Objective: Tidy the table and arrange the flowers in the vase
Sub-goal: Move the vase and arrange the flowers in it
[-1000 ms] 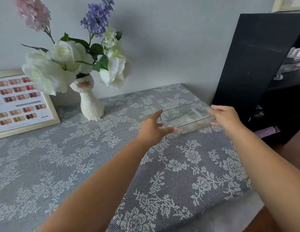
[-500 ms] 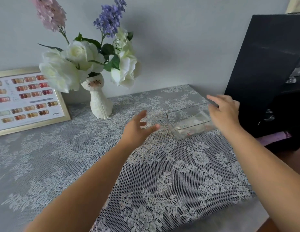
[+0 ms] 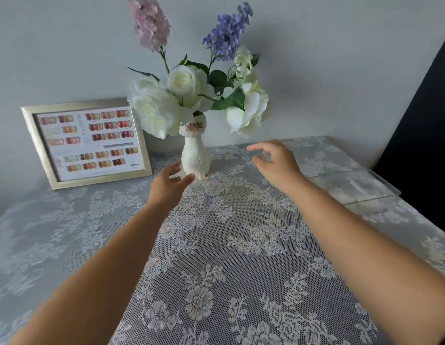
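**Both hands bare, reaching at vase**

Vase [image 3: 196,155]: white, cat-shaped w/ whiskered face, stands upright on counter [image 3: 216,257] at approx 12 o'clock from centre, close to the back wall. Lace cloth [image 3: 241,232] w/ floral pattern covers the counter.

Flowers [image 3: 191,90] sit in the vase: big white roses low at 10, 12 & 2 o'clock around the neck, pink spike [image 3: 150,21] rising at 11, purple spike [image 3: 228,33] at 1, green leaves between.

L hand [image 3: 170,185]: at 7 o'clock of the vase base, fingers spread, thumb tip just beside the foot of the vase; can't tell if it touches. Grip wide, holding nothing.

R hand [image 3: 276,163]: at 3 o'clock of the vase body, apart from it, fingers loosely curled & blurred. Grip half-wide, nothing in it. It hangs just under the right-hand rose.

Both forearms run in from 6 o'clock, bare, over the cloth.

Frame [image 3: 87,143]: gold-edged, leans on the wall at 9 o'clock of the vase, shows rows of nail colour samples. Left rose overlaps its upper right corner in view.

Clear box [image 3: 353,188]: flat see-through piece on the counter at 3 o'clock, near the right edge, well apart from the vase; contents can't be made out.

Dark panel [image 3: 420,145] stands at far right, beside the box
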